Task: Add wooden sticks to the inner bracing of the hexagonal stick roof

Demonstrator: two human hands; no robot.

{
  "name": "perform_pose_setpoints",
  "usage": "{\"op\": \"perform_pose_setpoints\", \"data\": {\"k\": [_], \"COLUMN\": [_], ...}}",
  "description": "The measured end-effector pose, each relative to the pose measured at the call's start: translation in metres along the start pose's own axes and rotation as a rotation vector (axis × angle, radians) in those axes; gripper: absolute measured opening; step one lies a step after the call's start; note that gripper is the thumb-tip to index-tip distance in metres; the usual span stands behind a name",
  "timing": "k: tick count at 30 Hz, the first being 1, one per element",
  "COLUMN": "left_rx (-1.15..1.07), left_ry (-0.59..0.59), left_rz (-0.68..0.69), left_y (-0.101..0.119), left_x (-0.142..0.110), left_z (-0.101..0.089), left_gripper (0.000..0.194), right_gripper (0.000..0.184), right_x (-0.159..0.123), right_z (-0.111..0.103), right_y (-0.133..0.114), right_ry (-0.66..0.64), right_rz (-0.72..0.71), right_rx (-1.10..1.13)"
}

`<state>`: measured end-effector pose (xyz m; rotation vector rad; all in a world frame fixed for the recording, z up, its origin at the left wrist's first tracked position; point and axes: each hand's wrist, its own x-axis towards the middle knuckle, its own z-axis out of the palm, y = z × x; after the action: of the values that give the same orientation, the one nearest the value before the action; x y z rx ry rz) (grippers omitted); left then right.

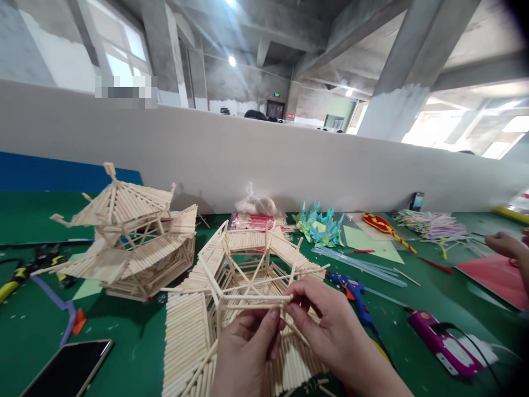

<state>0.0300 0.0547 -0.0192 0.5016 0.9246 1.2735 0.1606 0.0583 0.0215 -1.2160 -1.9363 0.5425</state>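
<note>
A hexagonal roof frame of thin wooden sticks [231, 275] lies on the green table right before me. My left hand [248, 347] and my right hand [326, 325] meet over its near side. Both pinch a thin wooden stick [252, 298] that lies level across the frame's middle, the right fingertips at its right end. A finished two-tier stick pavilion [128, 237] stands to the left of the frame.
A phone [70, 369] lies at the near left; pliers [28, 270] at far left. A blue glue gun [353, 292], clear glue sticks [363, 264], a pink device [442, 342], paper flowers [320, 226] and another person's hand [506, 245] are on the right. A grey partition [264, 160] backs the table.
</note>
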Motion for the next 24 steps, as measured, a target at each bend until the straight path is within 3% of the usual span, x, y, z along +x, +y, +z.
{"op": "perform_pose_setpoints", "data": {"k": [18,24], "left_rx": [0.046,0.144], "left_ry": [0.015,0.052], "left_rz": [0.01,0.015], "left_y": [0.0,0.001], "left_x": [0.003,-0.016], "left_z": [-0.001,0.001], "left_gripper": [0.033,0.035], "right_gripper": [0.009,0.01], "right_x": [0.0,0.0], "right_z": [0.0,-0.002], "right_y": [-0.001,-0.002], "right_ry": [0.001,-0.011], "right_rz": [0.007,0.022], "right_rx": [-0.025,-0.014]}}
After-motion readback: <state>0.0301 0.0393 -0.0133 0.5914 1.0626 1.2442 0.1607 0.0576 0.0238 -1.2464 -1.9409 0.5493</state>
